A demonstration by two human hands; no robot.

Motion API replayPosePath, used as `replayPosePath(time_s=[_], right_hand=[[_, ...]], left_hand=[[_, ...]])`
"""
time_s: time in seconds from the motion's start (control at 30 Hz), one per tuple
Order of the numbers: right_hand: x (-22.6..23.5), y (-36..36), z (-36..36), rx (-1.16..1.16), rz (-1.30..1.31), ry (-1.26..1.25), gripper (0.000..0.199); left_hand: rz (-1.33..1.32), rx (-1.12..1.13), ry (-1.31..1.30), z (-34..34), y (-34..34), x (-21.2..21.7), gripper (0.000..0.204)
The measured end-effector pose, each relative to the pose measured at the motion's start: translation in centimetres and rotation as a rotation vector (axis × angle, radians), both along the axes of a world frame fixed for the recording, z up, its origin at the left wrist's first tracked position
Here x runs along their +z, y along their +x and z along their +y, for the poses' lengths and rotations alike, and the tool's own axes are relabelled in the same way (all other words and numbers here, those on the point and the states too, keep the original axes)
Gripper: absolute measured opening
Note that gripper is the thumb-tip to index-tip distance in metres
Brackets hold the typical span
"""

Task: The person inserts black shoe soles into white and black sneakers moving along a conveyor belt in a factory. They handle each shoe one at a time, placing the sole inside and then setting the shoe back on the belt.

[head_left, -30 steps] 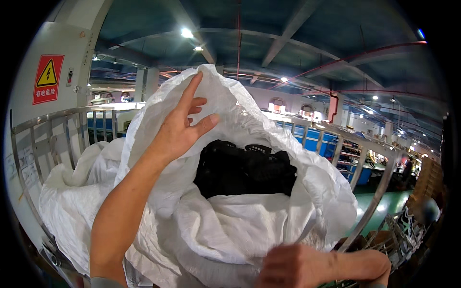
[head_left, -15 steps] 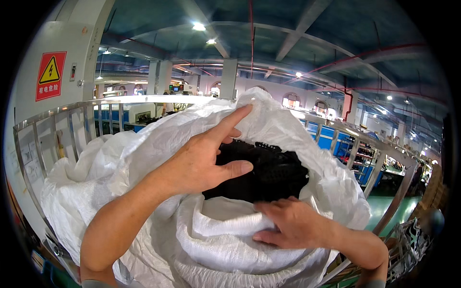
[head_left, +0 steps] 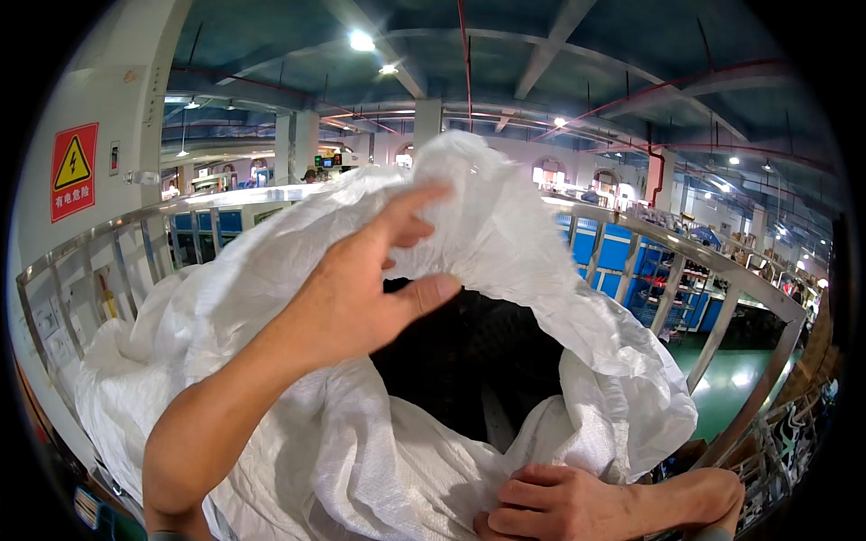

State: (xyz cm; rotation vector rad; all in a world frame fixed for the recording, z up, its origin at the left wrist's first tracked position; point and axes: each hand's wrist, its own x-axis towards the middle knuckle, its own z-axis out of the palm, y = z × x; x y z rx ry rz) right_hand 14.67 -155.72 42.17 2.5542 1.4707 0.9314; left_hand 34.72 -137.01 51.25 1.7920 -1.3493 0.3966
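A large white woven sack (head_left: 352, 442) fills the middle of the head view, its mouth gaping. Dark inside, black items (head_left: 469, 352) lie in it; their kind is hard to make out. My left hand (head_left: 361, 288) reaches over the left side of the mouth, with thumb and fingers apart, holding nothing. Behind its slightly blurred fingertips the far side of the sack rises in a peak. Low on the near side, my right hand (head_left: 564, 505) has its fingers curled into the sack's fabric.
A metal railing (head_left: 631, 225) runs around behind the sack. On the left stands a grey cabinet (head_left: 126, 144) with a red and yellow warning sign (head_left: 73, 171). Blue cabinets (head_left: 613, 261) and loaded shelves are beyond the rail; tangled metal racks (head_left: 785, 451) sit at lower right.
My right hand has moved down toward me, drawing the near edge of the sack with it and widening the mouth. My left hand has shifted slightly left; the far edge stands higher.
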Motion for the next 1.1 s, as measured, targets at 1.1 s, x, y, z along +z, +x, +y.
replayPosePath(time_s=[1.1], right_hand=[[-0.5, -3.5, -6.9, -0.389, -0.075, 0.156, 0.032]], left_hand=[[-0.366, -0.272, 0.644, -12.6, -1.7, -3.5, 0.049]])
